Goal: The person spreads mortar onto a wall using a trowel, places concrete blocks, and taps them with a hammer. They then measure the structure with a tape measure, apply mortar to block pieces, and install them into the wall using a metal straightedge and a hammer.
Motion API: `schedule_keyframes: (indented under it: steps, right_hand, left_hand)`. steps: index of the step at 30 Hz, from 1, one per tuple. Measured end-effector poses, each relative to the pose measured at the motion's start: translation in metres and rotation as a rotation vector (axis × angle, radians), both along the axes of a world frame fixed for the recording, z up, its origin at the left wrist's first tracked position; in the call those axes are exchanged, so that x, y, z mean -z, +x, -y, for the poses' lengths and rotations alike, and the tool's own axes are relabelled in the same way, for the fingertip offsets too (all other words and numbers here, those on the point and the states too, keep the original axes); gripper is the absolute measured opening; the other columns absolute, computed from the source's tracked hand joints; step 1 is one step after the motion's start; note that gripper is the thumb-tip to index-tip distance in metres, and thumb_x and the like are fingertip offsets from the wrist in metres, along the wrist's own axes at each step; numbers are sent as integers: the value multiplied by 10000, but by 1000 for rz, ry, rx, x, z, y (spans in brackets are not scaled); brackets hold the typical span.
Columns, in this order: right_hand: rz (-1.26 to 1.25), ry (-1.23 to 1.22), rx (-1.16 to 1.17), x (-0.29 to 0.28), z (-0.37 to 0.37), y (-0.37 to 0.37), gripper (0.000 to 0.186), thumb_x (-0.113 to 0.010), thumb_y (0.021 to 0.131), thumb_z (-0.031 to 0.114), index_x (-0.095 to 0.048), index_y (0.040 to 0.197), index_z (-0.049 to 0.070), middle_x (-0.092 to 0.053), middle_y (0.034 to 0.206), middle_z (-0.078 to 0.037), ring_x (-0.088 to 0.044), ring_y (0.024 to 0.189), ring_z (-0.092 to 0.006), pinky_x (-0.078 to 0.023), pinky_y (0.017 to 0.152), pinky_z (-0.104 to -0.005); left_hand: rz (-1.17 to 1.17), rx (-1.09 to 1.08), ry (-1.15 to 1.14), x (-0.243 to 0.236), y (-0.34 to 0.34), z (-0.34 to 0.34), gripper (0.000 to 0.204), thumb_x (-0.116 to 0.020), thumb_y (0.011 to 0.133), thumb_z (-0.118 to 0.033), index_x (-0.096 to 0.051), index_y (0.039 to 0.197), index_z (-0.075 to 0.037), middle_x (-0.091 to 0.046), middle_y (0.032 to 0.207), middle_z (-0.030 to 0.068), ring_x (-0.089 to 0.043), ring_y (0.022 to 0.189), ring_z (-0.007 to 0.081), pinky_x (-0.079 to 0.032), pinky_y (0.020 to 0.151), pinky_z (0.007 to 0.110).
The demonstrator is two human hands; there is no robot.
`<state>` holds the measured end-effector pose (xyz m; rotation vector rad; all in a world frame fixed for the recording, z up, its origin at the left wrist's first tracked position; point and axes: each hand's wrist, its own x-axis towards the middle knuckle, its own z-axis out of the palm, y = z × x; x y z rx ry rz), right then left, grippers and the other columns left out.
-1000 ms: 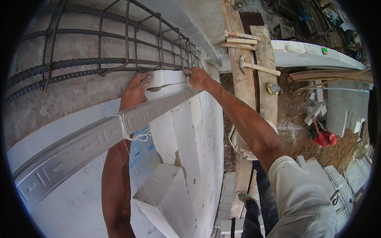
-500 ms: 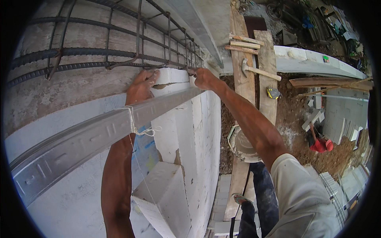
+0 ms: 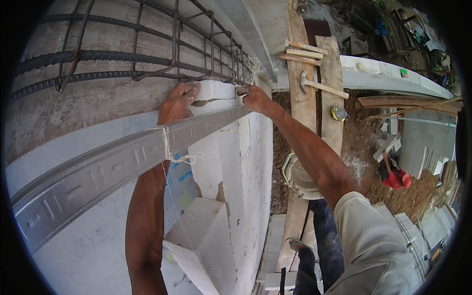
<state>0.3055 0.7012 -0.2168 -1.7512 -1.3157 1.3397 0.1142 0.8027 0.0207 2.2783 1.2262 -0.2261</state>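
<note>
A white lightweight block [image 3: 216,90] sits at the top of the white block wall [image 3: 209,157], just below the steel rebar cage [image 3: 118,57]. My left hand [image 3: 178,102] is closed around its left end, thumb and fingers near the top edge. At the other end my right hand [image 3: 255,99] has its fingers curled against the block; the fingertips are partly hidden. A dark, uneven gap shows under the block's left part. A long grey metal channel [image 3: 113,155] crosses in front of the wall, over my left forearm, with white string [image 3: 167,142] tied round it.
Wooden planks [image 3: 302,78] to the right carry a hammer [image 3: 322,87], wood strips [image 3: 304,52] and a yellow tape measure [image 3: 339,113]. A mortar bucket [image 3: 300,179] stands by my right elbow. Another white block [image 3: 201,236] juts out below. Far below right, a person in red [image 3: 395,178] handles blocks.
Both hands stay at the two ends of the block, which appears very slightly higher in the picture. The view has shifted a little; otherwise little differs.
</note>
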Motion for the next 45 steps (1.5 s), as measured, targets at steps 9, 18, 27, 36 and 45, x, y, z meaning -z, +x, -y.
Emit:
schedule_keyframes:
  steps: [9,18,27,36,45]
  right_hand:
    - [-208,-121,294,0,87,7,521,-617,927,37,-658,1445,11,-776,1147,-232,-807,944,-297,-657,832,-412]
    - [377,-469,78,59,394,92,864,-836,739,103,-542,1548,22,-748,1239,-230,-697,1251,-364,-564,1085,-443]
    - [895,-198,173,185,258,221,523,-616,961,144,-585,1479,81,-601,1439,-178,-579,1322,-388,-495,1073,-548]
    - [1167,-476,-91,265,210,246,558,-555,1041,135,-472,1592,111,-526,1527,-143,-494,1457,-343,-381,1220,-625]
    - [1174,-183,29,303,205,267,543,-545,1031,115,-484,1569,80,-577,1450,-158,-566,1372,-363,-443,1162,-588]
  left_hand:
    - [227,128,265,18,-25,-1,325,-613,1136,-274,-747,1253,-3,-707,1100,127,-699,1022,256,-540,880,354]
    - [282,297,338,37,-6,5,451,-755,955,-41,-716,1404,-55,-706,1184,136,-713,1076,280,-580,900,352]
    - [64,-1,117,-11,-2,21,585,-768,927,-45,-692,1496,-159,-683,1161,40,-645,1049,118,-530,754,190]
    - [142,188,148,-5,-7,16,808,-523,760,83,-689,1509,-170,-684,1149,37,-622,1156,201,-455,1169,410]
    - [113,119,113,2,-26,5,775,-604,801,99,-687,1516,-188,-680,1178,28,-630,1125,190,-481,1113,349]
